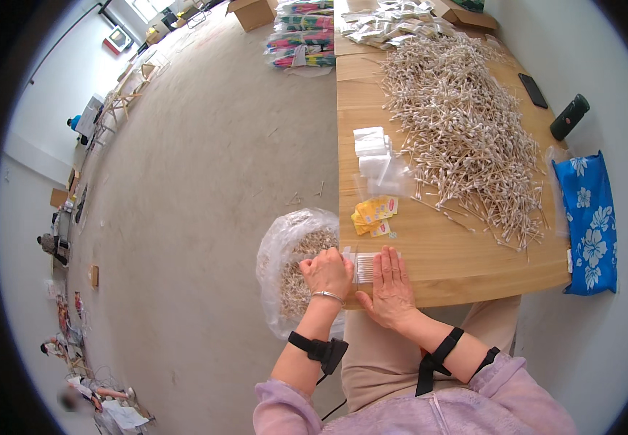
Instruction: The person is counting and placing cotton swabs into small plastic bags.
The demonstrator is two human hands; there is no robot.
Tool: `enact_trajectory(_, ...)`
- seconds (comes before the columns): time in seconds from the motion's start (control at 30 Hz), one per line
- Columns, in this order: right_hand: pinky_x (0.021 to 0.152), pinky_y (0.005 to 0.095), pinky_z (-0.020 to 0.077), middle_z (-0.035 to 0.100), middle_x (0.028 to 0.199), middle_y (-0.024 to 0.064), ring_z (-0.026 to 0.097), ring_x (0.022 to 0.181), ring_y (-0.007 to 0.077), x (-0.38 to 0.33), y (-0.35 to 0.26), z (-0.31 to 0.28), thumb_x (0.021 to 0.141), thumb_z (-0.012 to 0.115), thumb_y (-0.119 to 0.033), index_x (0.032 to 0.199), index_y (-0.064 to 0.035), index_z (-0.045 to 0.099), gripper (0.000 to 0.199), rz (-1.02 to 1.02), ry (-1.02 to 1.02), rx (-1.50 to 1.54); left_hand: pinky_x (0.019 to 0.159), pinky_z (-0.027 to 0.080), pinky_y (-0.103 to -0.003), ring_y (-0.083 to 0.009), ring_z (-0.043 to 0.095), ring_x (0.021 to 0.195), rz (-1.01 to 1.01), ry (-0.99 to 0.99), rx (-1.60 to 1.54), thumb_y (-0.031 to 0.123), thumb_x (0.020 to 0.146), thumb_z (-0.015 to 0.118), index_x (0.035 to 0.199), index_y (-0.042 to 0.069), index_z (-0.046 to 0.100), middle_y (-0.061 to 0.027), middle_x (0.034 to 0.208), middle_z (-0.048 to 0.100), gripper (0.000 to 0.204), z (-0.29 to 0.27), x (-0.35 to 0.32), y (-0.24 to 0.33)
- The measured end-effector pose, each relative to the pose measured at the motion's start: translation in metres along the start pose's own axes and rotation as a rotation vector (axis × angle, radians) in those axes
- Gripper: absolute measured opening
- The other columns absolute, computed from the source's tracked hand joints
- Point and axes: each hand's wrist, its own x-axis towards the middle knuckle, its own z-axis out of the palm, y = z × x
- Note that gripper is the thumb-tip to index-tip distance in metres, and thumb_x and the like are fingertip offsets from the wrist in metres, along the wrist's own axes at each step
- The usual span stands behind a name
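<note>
As seen from above, nearest at 6 o'clock: two forearms in lilac sleeves, each with one black strap. Left hand, curled shut on the end of a small clear packet of cotton swabs, pinching it at the near edge of the table, apparently to keep the opening steady. Right hand, open and flat, fingers spread, pressing on the same packet, seemingly to hold the swabs level inside; swab count within not readable. One silver bangle on the left wrist.

At 9 o'clock of the hands, on the floor beside the table edge: one large clear plastic bag, open-mouthed, heaped with filled packets, placed within easy drop of the left hand.

At 12 o'clock of the hands: a small cluster of yellow labels, several, exact number unclear. Just beyond, one stack of empty clear bags, kept within reach.

At 1 o'clock: one broad loose heap of cotton swabs, far too many to count, spread over most of the table.

At 3 o'clock: one blue flowered cloth along the right edge. Farther, one black cylinder and one dark phone.

Farthest, at 12 o'clock: two cardboard boxes and one pile of colourful packs.
</note>
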Motion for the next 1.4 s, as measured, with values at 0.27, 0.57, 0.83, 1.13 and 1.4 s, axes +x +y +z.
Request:
enact_trajectory(0.27, 0.116, 0.0453, 0.0030, 0.008, 0.151, 0.0264, 0.003, 0.143, 0.0371, 0.000, -0.001, -0.005, 0.083, 0.057, -0.048, 0.143, 0.0101, 0.011, 0.095, -0.025, 0.016, 0.001, 0.079, 0.044, -0.037, -0.0197, 0.059, 0.076, 0.023, 0.386, -0.445, 0.026, 0.087, 0.065, 0.092, 0.006, 0.059, -0.0074, 0.085, 0.062, 0.022, 0.041, 0.000, -0.075)
enact_trajectory(0.57, 0.116, 0.0457, 0.0020, 0.008, 0.151, 0.0265, 0.003, 0.143, 0.0371, 0.000, 0.000, -0.005, 0.084, 0.056, -0.046, 0.143, 0.0096, 0.011, 0.093, -0.003, -0.033, 0.014, 0.048, 0.041, -0.022, -0.0060, 0.050, 0.056, -0.199, 0.047, -1.043, 0.033, 0.094, 0.059, 0.085, 0.002, 0.057, 0.0010, 0.070, 0.058, 0.031, 0.046, 0.004, -0.095)
enact_trajectory(0.83, 0.116, 0.0461, 0.0020, 0.006, 0.151, 0.0272, 0.002, 0.143, 0.0372, 0.000, 0.002, -0.004, 0.083, 0.057, -0.048, 0.143, 0.0097, 0.010, 0.095, 0.013, -0.019, -0.016, 0.077, 0.045, -0.038, -0.0192, 0.057, 0.077, 0.124, 0.730, -0.126, 0.028, 0.080, 0.073, 0.093, 0.006, 0.058, -0.0020, 0.081, 0.058, 0.030, 0.003, -0.010, -0.038)
enact_trajectory(1.13, 0.116, 0.0462, 0.0022, 0.006, 0.151, 0.0273, 0.002, 0.143, 0.0376, 0.002, -0.004, -0.001, 0.082, 0.058, -0.048, 0.144, 0.0091, 0.009, 0.097, -0.013, -0.001, -0.012, 0.068, 0.047, -0.039, -0.0253, 0.058, 0.072, 0.079, 0.202, -0.399, 0.027, 0.073, 0.076, 0.089, 0.008, 0.058, -0.0070, 0.078, 0.057, 0.032, 0.022, -0.026, -0.025)
enact_trajectory(1.4, 0.116, 0.0464, 0.0020, 0.006, 0.151, 0.0282, 0.002, 0.143, 0.0382, 0.002, -0.002, 0.000, 0.082, 0.058, -0.048, 0.143, 0.0104, 0.009, 0.097, 0.000, -0.006, -0.012, 0.067, 0.050, -0.042, -0.0302, 0.062, 0.076, 0.014, 0.126, -0.299, 0.026, 0.077, 0.070, 0.089, 0.009, 0.058, -0.0093, 0.082, 0.061, 0.024, 0.012, -0.025, -0.014)
